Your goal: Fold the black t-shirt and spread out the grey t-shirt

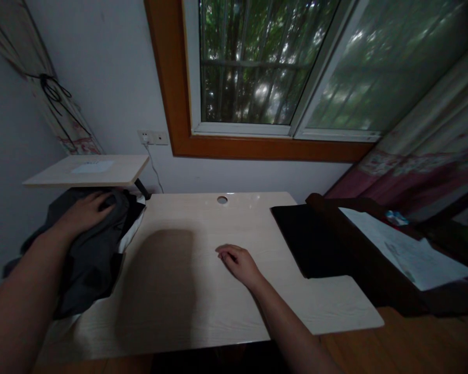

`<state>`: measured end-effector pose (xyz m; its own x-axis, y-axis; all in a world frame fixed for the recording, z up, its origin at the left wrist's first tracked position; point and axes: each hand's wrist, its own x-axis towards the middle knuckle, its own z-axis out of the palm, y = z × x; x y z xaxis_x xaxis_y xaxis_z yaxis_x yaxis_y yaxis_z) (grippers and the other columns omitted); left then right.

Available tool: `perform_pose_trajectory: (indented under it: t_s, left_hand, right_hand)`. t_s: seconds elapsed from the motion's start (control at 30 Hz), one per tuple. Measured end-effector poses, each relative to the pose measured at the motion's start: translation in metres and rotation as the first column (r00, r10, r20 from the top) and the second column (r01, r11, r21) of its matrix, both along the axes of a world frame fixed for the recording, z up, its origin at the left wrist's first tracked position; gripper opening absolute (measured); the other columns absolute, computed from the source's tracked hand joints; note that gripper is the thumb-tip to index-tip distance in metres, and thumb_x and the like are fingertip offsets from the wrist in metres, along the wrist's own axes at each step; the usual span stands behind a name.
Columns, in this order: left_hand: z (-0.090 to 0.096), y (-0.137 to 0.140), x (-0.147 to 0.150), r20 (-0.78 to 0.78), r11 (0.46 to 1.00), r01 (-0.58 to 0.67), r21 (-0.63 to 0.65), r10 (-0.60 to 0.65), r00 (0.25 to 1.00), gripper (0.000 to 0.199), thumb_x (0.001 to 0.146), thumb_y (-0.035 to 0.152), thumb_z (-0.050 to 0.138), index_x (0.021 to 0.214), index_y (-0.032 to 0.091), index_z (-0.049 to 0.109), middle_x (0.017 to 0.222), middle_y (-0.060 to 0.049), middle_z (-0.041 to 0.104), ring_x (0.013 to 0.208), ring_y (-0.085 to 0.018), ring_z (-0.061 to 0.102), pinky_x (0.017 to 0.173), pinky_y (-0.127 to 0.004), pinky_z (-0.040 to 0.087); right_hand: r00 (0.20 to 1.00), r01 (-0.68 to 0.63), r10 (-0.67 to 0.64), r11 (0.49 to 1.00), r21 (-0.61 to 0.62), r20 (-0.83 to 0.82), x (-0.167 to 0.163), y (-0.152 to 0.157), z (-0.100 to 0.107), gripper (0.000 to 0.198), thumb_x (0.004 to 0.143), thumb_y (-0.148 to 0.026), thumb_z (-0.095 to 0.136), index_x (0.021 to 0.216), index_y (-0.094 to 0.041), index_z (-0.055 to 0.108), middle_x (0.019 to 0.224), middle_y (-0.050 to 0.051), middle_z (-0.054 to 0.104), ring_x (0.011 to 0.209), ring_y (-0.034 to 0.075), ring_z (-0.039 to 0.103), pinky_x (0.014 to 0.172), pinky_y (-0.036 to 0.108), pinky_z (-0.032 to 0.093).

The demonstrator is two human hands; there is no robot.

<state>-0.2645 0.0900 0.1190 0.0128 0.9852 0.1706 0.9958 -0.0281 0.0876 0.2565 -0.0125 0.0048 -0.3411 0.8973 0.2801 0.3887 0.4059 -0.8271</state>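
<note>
At the left end of the desk, my left hand lies on a heap of dark grey cloth. A fold of the cloth shows between its thumb and fingers, and the fingertips are partly sunk in it. Black and white pieces of fabric stick out from under the grey cloth. My right hand rests near the middle of the desk with its fingers loosely curled together and nothing visible in them.
A raised shelf with a paper sheet overhangs the heap. A black flat item lies at the desk's right, beside dark brown furniture carrying a large sheet. A cable hangs from a wall socket.
</note>
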Motion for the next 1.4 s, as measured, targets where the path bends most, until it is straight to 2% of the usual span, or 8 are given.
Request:
perform_pose_trajectory:
  t_s: [0.37, 0.5, 0.63, 0.83, 1.03, 1.17, 1.3, 1.4]
  left_hand:
    - [-0.003, 0.009, 0.056, -0.047, 0.938, 0.317, -0.137, -0.326, 0.944, 0.053, 0.091, 0.042, 0.052, 0.135, 0.013, 0.061, 0.149, -0.012, 0.052, 0.137, -0.021, 0.042, 0.118, -0.036, 0.022]
    - [0.03, -0.021, 0.071, -0.061, 0.986, 0.009, 0.166, 0.001, 0.998, 0.054, 0.097, 0.046, 0.036, 0.123, 0.011, 0.068, 0.13, -0.013, 0.065, 0.124, -0.027, 0.053, 0.106, -0.041, 0.038]
    - [0.056, -0.046, 0.05, 0.059, 0.874, -0.36, 0.325, 0.362, 0.93, 0.064, 0.096, 0.056, 0.033, 0.123, 0.009, 0.066, 0.129, -0.015, 0.063, 0.116, -0.035, 0.057, 0.095, -0.049, 0.043]
    - [0.024, -0.041, 0.004, 0.059, 0.897, -0.438, -0.054, 0.441, 0.896, 0.104, 0.073, 0.084, 0.047, 0.147, 0.011, 0.045, 0.15, -0.023, 0.042, 0.131, -0.051, 0.045, 0.102, -0.063, 0.035]
    - [-0.018, -0.045, 0.002, 0.162, 0.892, -0.386, -0.234, 0.427, 0.889, 0.094, 0.087, 0.075, 0.032, 0.152, 0.007, 0.032, 0.146, -0.027, 0.045, 0.126, -0.039, 0.054, 0.1, -0.049, 0.043]
    - [0.003, -0.063, 0.014, 0.051, 0.935, -0.352, 0.035, 0.35, 0.935, 0.082, 0.091, 0.07, 0.035, 0.142, 0.007, 0.046, 0.139, -0.025, 0.05, 0.123, -0.039, 0.051, 0.103, -0.048, 0.04]
    - [0.021, -0.094, 0.06, -0.016, 0.889, -0.257, 0.38, 0.284, 0.959, 0.061, 0.096, 0.056, 0.038, 0.132, 0.01, 0.057, 0.137, -0.021, 0.052, 0.132, -0.037, 0.043, 0.113, -0.05, 0.031]
    - [0.014, -0.125, 0.108, -0.049, 0.904, -0.166, 0.395, 0.202, 0.978, 0.058, 0.095, 0.054, 0.042, 0.137, 0.017, 0.056, 0.146, -0.019, 0.046, 0.146, -0.041, 0.026, 0.116, -0.06, 0.023]
  right_hand:
    - [1.0, -0.016, 0.015, 1.0, 0.021, 0.016, 0.0, -0.001, -0.001, 0.026, 0.097, -0.022, 0.051, 0.111, -0.025, 0.073, 0.098, 0.005, 0.074, 0.09, 0.019, 0.069, 0.085, 0.033, 0.054]
    - [1.0, -0.013, 0.012, 0.999, 0.032, 0.013, 0.0, -0.001, -0.002, 0.026, 0.097, -0.024, 0.051, 0.11, -0.025, 0.073, 0.1, 0.005, 0.074, 0.091, 0.019, 0.069, 0.087, 0.033, 0.054]
    - [1.0, -0.012, 0.012, 0.999, 0.035, 0.027, 0.0, -0.001, -0.001, 0.026, 0.098, -0.024, 0.051, 0.111, -0.025, 0.073, 0.102, 0.006, 0.074, 0.093, 0.02, 0.069, 0.088, 0.035, 0.054]
    - [1.0, -0.02, 0.019, 0.999, 0.048, 0.017, -0.001, 0.0, -0.001, 0.025, 0.097, -0.027, 0.052, 0.11, -0.025, 0.074, 0.103, 0.006, 0.074, 0.096, 0.021, 0.069, 0.089, 0.036, 0.055]
    - [1.0, -0.009, 0.007, 0.998, 0.059, 0.026, -0.001, -0.001, -0.003, 0.025, 0.098, -0.028, 0.052, 0.11, -0.026, 0.074, 0.105, 0.007, 0.075, 0.097, 0.022, 0.069, 0.091, 0.037, 0.055]
    - [0.999, -0.013, 0.011, 0.998, 0.069, 0.035, -0.002, -0.001, -0.002, 0.025, 0.098, -0.028, 0.052, 0.11, -0.026, 0.074, 0.105, 0.006, 0.074, 0.097, 0.022, 0.069, 0.09, 0.037, 0.054]
    - [0.999, -0.01, 0.008, 0.998, 0.066, 0.032, -0.002, -0.002, -0.001, 0.025, 0.098, -0.028, 0.051, 0.11, -0.026, 0.074, 0.105, 0.006, 0.074, 0.097, 0.022, 0.069, 0.091, 0.037, 0.054]
    - [0.999, -0.01, 0.008, 0.998, 0.065, 0.034, -0.002, -0.002, 0.0, 0.025, 0.098, -0.028, 0.052, 0.11, -0.026, 0.074, 0.105, 0.006, 0.074, 0.097, 0.022, 0.069, 0.091, 0.037, 0.054]
